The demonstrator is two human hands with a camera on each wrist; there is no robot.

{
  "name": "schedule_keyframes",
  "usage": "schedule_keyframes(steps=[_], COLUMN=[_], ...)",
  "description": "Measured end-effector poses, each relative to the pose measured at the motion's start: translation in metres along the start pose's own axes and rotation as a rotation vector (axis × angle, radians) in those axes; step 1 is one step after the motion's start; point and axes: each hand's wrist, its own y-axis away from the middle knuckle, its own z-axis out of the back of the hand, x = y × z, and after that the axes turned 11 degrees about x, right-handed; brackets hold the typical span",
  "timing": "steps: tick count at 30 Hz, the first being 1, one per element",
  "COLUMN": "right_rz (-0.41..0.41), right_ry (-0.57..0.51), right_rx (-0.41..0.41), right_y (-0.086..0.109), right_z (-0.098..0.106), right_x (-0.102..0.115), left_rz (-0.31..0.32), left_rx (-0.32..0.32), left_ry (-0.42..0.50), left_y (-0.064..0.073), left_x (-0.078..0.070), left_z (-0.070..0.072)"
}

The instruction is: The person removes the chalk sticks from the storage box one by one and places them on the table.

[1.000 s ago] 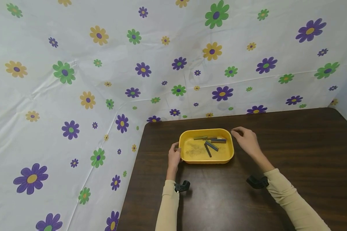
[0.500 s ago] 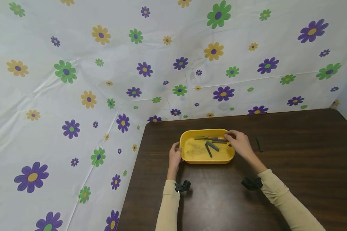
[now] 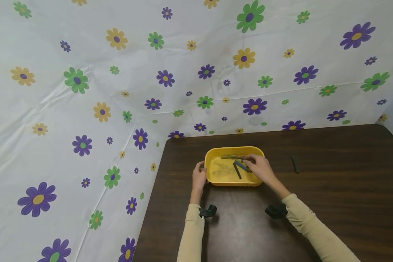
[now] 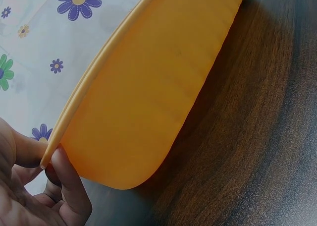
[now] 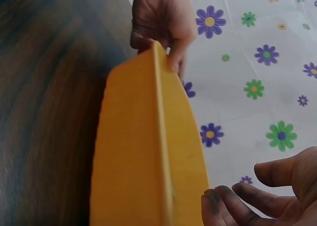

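Observation:
A yellow tray (image 3: 221, 176) sits on the table, its floor smudged dark. My left hand (image 3: 199, 176) pinches its left rim between thumb and fingers, as the left wrist view shows closely. My right hand (image 3: 261, 169) reaches over the tray's right side, thumb apart from its dark-smudged fingers in the right wrist view (image 5: 267, 196). Beneath and beside it lie several crayon-like sticks: a blue one (image 3: 241, 166), a dark one (image 3: 237, 171) and an olive one (image 3: 228, 157). The hand hides the sticks on the right.
Right of the tray, a dark green stick (image 3: 295, 165) lies on the brown wooden table (image 3: 340, 182). A white flowered sheet (image 3: 183, 62) hangs behind and to the left of the table. Both wrists wear dark camera mounts (image 3: 208, 211).
My right hand has moved left, from beside the tray to over its sticks, uncovering the dark green stick on the table. My left hand stays on the rim.

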Motion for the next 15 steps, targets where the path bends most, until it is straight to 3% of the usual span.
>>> schedule_keyframes(steps=[7, 15], right_rz=[0.012, 0.019], right_ry=[-0.064, -0.006], right_rx=[0.057, 0.058], right_y=[-0.006, -0.016], right_z=[-0.019, -0.035], right_x=[0.002, -0.004], left_rz=[-0.007, -0.015], left_rx=[-0.003, 0.001], left_ry=[-0.004, 0.005], left_y=[0.001, 0.001], left_x=[-0.001, 0.001], left_z=[0.000, 0.001])
